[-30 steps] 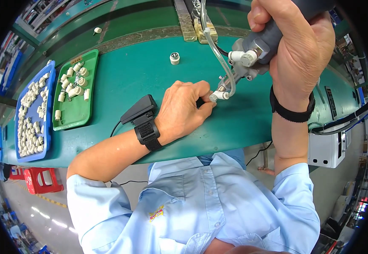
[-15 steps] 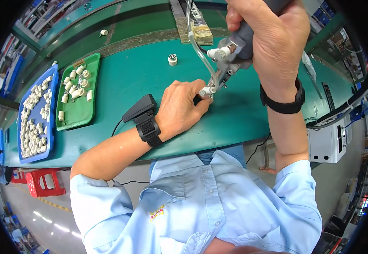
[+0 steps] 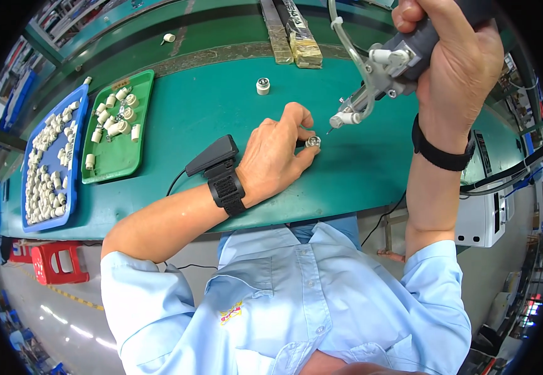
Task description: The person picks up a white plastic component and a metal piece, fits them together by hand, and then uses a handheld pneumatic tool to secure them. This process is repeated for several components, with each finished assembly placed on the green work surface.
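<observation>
One small round piece (image 3: 313,142) is pinched between the thumb and curled fingers of our left hand (image 3: 277,147), which rests on the table (image 3: 202,100) to the right of the green tray (image 3: 112,164). Farther right of that tray, our right hand (image 3: 462,65) is wrapped around the grey body of a powered driver (image 3: 381,78); its thin tip (image 3: 329,130) points down just beside the piece without touching it. With the tip apart, we judge that no driving is going on at this instant, and whether the held piece is finished we cannot tell (its shiny face is too small to read). One white part (image 3: 263,86) stands upright by itself, also right of the green tray, and its standing cannot be judged either. Several white pieces lie inside the green tray, while the blue tray (image 3: 50,160), just left of it, carries many more. If either lot is unworked, plenty is probably left for us, but nothing visible settles which tray holds finished pieces.
</observation>
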The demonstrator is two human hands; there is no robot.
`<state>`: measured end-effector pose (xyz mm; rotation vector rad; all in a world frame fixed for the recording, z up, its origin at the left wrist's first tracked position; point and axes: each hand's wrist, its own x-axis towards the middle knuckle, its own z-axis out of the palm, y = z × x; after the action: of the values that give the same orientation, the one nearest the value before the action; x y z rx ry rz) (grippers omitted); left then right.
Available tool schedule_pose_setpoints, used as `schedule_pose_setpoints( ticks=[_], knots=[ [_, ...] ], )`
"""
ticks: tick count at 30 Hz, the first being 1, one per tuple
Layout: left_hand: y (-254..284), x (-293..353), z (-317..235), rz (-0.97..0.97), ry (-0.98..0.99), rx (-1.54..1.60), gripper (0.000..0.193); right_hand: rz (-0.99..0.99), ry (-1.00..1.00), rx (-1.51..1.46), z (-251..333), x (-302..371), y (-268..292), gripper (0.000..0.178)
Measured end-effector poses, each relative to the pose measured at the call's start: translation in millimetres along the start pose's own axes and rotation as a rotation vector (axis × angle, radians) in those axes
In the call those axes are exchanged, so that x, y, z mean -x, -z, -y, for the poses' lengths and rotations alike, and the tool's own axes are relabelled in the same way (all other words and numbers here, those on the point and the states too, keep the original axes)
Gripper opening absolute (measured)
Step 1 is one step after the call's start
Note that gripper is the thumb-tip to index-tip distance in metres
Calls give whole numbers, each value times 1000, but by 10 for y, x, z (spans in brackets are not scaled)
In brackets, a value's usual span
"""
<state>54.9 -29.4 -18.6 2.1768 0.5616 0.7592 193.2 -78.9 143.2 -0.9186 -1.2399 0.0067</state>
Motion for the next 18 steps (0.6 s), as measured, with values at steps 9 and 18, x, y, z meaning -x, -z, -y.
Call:
schedule_pose_setpoints(
  ticks=[9,18],
  knots=[
    [50,14,-27,16,23,9,43,9,-126,-43,-33,116,-164,25],
    [41,11,-36,-4,21,6,43,40,-141,-76,-74,165,-206,24]
  ],
)
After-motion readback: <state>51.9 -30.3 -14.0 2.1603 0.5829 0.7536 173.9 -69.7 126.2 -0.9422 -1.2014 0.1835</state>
